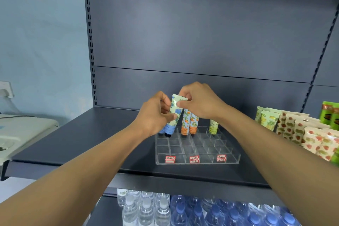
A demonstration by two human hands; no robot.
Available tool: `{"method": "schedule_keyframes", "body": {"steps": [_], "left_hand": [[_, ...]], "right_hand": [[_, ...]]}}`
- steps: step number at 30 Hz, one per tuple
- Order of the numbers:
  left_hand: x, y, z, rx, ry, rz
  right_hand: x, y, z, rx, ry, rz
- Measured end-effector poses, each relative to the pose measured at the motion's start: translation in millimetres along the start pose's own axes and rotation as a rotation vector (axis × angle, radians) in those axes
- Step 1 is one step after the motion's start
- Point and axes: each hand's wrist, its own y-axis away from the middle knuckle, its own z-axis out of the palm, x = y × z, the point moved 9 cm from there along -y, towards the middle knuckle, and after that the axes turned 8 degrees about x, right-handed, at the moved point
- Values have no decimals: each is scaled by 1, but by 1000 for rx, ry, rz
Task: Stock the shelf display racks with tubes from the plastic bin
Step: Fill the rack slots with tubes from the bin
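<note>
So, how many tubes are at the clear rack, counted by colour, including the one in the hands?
Blue tubes: 2, one held, one partly behind the left hand
Orange tubes: 2
Green tubes: 1
Total: 5

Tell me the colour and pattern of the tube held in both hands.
Pale cream tube with blue flowers and a blue lower band; head view.

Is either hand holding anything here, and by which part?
Both hold the blue-flowered tube: left hand grips its middle, right hand pinches the flat crimped top.
</note>
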Motion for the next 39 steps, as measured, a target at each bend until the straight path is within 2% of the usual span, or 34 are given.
{"method": "schedule_keyframes", "body": {"steps": [4,7,17,32,39], "left_hand": [[-1,-2,-15,58,-71,8],[-10,-6,-30,95,-180,-8],[-31,-3,-25,-17,-313,-46],[-44,2,-28,-67,-333,-85],[-34,8,-29,-73,-357,-71]], "right_hand": [[10,-7,-5,73,108,61],[10,-14,-2,99,216,34],[3,-36,33,146,528,-48],[12,-30,47,91,617,-20],[5,-23,33,121,488,-52]]}}
